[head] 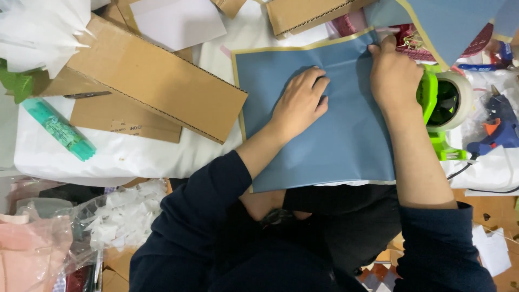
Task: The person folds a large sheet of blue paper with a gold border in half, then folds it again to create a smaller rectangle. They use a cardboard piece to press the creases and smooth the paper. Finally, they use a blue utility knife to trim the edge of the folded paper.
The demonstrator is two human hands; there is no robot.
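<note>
A blue sheet of wrapping paper with a thin gold border (330, 146) lies over the white table, its near edge hanging toward my lap. My left hand (299, 103) rests flat on the middle of the sheet, fingers spread and pressing down. My right hand (393, 73) is at the sheet's far right corner, fingers curled onto the edge where the paper folds up. A second flap of the same blue paper (448, 21) rises beyond that hand.
A long cardboard piece (157, 81) lies left of the sheet, with a green tube (59, 130) near it. A green tape dispenser (443, 103) and a blue glue gun (500, 121) sit at the right. White paper scraps in a bag (121, 216) are lower left.
</note>
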